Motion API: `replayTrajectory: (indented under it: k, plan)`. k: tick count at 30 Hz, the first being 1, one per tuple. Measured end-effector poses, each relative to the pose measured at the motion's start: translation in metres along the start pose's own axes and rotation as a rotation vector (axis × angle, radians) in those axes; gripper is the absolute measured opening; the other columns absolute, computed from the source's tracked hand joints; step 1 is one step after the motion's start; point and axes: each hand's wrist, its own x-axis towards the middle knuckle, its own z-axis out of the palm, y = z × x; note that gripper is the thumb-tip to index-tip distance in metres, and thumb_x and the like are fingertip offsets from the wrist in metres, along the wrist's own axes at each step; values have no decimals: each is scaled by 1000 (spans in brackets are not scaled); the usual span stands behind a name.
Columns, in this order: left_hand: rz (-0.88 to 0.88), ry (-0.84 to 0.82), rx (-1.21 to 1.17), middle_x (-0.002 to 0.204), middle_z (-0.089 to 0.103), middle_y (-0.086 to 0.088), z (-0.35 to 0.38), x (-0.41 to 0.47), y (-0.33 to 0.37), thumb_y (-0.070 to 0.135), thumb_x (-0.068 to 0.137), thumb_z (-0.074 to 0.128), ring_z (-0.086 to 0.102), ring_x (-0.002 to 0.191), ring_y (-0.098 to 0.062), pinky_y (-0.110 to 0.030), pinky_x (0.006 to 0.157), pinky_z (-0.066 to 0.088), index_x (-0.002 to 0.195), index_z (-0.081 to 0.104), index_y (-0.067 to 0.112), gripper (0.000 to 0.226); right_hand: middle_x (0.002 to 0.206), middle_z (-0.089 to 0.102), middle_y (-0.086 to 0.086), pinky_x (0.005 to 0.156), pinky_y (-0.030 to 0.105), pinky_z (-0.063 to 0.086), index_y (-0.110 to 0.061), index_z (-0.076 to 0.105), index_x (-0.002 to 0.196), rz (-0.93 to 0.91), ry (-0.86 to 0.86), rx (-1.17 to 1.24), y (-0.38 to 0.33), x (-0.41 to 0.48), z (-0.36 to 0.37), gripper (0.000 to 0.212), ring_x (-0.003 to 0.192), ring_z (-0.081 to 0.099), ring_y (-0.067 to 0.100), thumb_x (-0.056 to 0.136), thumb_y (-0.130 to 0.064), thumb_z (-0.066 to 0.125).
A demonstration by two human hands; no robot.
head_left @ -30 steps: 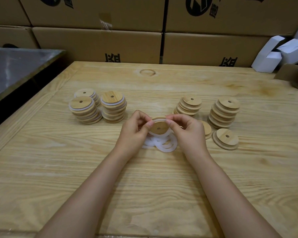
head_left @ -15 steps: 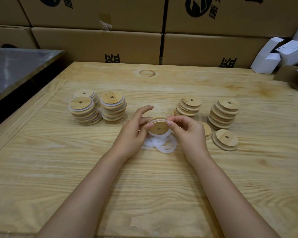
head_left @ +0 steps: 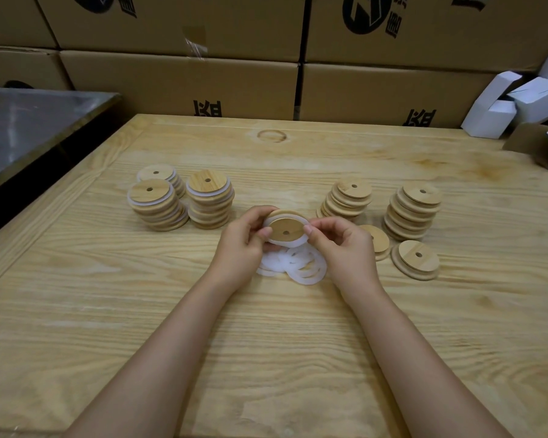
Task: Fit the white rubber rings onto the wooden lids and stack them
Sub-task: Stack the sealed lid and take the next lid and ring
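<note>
Both hands hold one wooden lid (head_left: 286,230) above the table's middle, tilted toward me, a white rubber ring (head_left: 293,215) around its rim. My left hand (head_left: 245,241) grips its left edge, thumb on the ring. My right hand (head_left: 342,245) pinches the right edge. Under the lid lies a pile of loose white rings (head_left: 294,263). Three stacks of ringed lids (head_left: 159,205) stand at the left. Two stacks of bare lids (head_left: 413,213) stand at the right, with single bare lids (head_left: 416,259) in front.
The wooden table (head_left: 140,311) fills the near view. Cardboard boxes (head_left: 203,80) wall off the back edge. A metal surface (head_left: 29,121) lies beyond the left edge. White folded cartons (head_left: 515,102) sit at the back right corner.
My left hand's fingers, briefly lifted and spread, have curled back onto the lid's left edge. The lid has turned slightly; the ring sits further round its rim.
</note>
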Motion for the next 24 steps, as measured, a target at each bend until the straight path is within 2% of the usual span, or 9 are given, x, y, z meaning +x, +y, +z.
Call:
replayTrajectory:
  k: [2,3,6,8,12,14,16,20,24]
  plan:
    - [-37,-10,-68,102,65,1,0,0,1,-14,91,44,63,105,-19,-39,85,54,100,58,29,46,77,71,-8,73,23,53,-21,69,78,-3,5,6,-1,-1,1,9,76,66,5,82,-14,71]
    - [-51,-12,-95,102,65,-1,-1,0,1,-14,91,43,64,103,-19,-39,82,56,100,58,27,45,78,71,-7,74,25,53,-21,69,78,-3,5,5,-1,-1,2,9,77,67,6,83,-13,71]
    - [-94,7,-191,99,65,-1,-1,0,2,-14,92,40,67,93,-8,-27,71,58,100,57,21,40,82,72,0,80,35,55,-17,69,81,20,10,-6,0,-1,2,8,82,68,15,85,-11,67]
    - [-107,32,-227,98,64,0,-2,1,3,-13,93,39,66,90,-2,-23,68,57,100,57,20,38,82,72,2,81,38,55,-17,69,80,36,33,9,-1,0,0,8,81,67,15,85,-11,67]
    - [-111,48,-252,98,64,-1,-5,2,3,-13,93,39,66,91,-6,-23,70,57,101,56,17,35,89,70,-8,74,22,53,-22,68,87,-42,24,67,-5,-1,0,8,86,65,4,83,-15,71]
    - [-91,29,-236,96,65,1,-3,1,4,-14,92,41,66,90,-4,-22,69,57,99,57,19,37,91,69,-11,80,26,53,-28,67,87,-92,-19,13,-6,-5,4,16,94,65,7,81,-15,73]
    - [-68,1,-203,94,66,4,-1,0,6,-15,91,42,66,88,1,-20,68,56,98,57,21,40,86,68,-14,83,29,53,-31,64,82,-124,-8,-35,-5,-7,7,23,91,66,8,81,-9,72]
    - [-48,-11,-203,96,65,1,0,0,8,-16,90,43,65,88,2,-18,69,55,99,56,19,38,81,70,-10,75,17,50,-23,65,74,-98,32,73,-5,-5,6,22,82,67,4,79,-2,71]
    - [-37,-21,-203,97,64,0,-2,-1,7,-16,90,43,65,88,2,-18,69,55,99,56,18,38,77,71,-12,70,14,50,-21,66,78,-66,10,120,-6,-3,3,20,77,67,3,77,-2,74]
